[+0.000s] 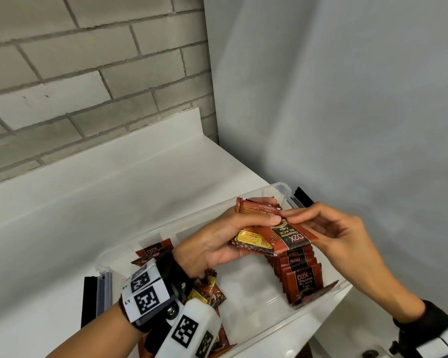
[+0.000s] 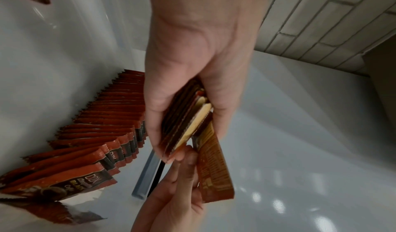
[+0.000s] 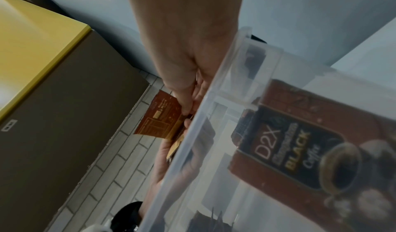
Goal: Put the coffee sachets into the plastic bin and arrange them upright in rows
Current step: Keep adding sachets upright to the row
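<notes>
Left hand (image 1: 212, 244) clamped round a loose stack of sachets (image 1: 259, 236) at frame centre; right hand (image 1: 329, 228) pinching the topmost. Below, inside the plastic bin (image 1: 318, 303), an upright row (image 1: 298, 272) leaning lower right. Risk: uneven stack slipping, spilling flat, or toppling the leaning row.

left hand (image 2: 193, 76) around sachet stack (image 2: 182, 119), beside upright row (image 2: 102, 127)

Even soft indoor light, glare spots on white counter (image 2: 300, 151), wrist views blurred, edges warped
</notes>
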{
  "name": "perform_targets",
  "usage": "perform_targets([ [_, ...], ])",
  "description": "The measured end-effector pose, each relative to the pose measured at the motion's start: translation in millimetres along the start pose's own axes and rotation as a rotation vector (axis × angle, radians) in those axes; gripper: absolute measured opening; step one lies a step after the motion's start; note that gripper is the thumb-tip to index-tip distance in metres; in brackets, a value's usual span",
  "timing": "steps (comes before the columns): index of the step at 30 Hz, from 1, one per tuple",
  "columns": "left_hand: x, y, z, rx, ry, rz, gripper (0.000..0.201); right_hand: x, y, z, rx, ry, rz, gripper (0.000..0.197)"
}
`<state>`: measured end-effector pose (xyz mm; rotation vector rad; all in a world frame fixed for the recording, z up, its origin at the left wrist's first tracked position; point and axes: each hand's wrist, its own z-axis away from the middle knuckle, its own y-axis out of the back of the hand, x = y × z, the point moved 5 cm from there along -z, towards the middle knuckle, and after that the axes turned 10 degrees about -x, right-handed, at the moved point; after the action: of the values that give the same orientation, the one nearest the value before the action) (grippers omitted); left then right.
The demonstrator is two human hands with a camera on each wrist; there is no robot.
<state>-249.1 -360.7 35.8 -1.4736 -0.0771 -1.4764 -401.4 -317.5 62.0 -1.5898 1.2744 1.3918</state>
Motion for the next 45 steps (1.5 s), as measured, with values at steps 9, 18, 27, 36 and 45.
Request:
perform_targets([
  [9, 6.7, 2.1, 0.8, 0.038, -0.108, 0.014, 0.034, 2.2, -0.1, -1.5, 0.013, -0.029, 0.103, 0.034],
  [18, 22.1, 3.7, 4.3, 0.087, -0.383, 0.107, 0.039, 0.4, -4.6, -5.4, 0.053, -0.14, -0.143, 0.081],
  [27, 21.7, -0.5, 5.8, 0.044, -0.427, 0.094, 0.049, 7.9, -8.2, -0.6, 0.013, -0.211, -0.311, 0.036],
  [36, 22.1, 1.5, 3.8, 0.025, -0.402, 0.156, 0.055, -22.9, 23.5, 3.7, -0.014, -0.235, -0.065, 0.01],
  [45, 21.8, 2.5, 5.1, 0.053, -0.399, 0.178, 0.033, -17.7, 20.7, 19.5, -0.595, -0.276, 0.616, 0.011],
])
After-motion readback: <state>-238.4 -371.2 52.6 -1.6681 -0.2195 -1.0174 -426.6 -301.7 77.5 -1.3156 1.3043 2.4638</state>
